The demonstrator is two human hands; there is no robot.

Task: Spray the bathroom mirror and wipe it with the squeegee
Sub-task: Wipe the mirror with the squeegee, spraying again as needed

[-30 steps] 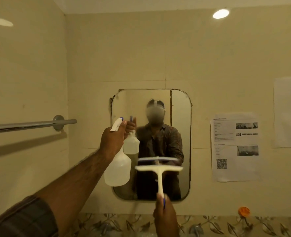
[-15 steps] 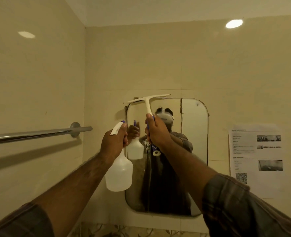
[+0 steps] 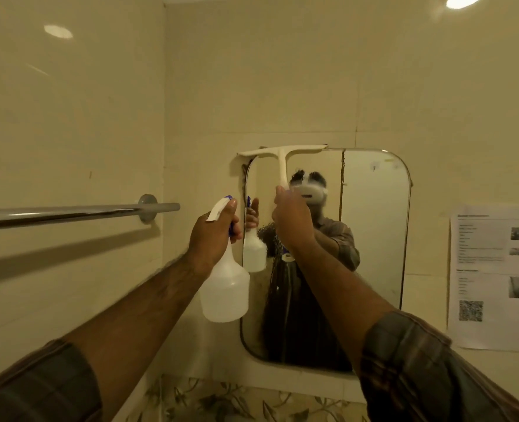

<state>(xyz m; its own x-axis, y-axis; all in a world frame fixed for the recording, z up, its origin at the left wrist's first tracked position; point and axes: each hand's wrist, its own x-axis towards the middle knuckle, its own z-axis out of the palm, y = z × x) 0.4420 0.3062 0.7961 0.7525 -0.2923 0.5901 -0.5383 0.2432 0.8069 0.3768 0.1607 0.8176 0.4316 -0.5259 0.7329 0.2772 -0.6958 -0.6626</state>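
Note:
A rounded rectangular mirror [image 3: 374, 239] hangs on the cream tiled wall ahead. My right hand [image 3: 291, 220] grips the handle of a white squeegee [image 3: 282, 156], whose blade lies along the mirror's top left edge. My left hand [image 3: 214, 233] holds a translucent white spray bottle [image 3: 226, 290] by its neck, just left of the mirror, nozzle toward the glass. The mirror reflects me, the bottle and my arms.
A chrome towel bar [image 3: 69, 213] juts from the left wall at hand height. A printed sheet with a QR code [image 3: 496, 275] is taped to the wall right of the mirror. A leaf-patterned tile band [image 3: 221, 403] runs below.
My right hand has lifted the squeegee from the mirror's lower edge to its top edge, then levelled the blade. The spray bottle stays in about the same place. My view moved closer and left.

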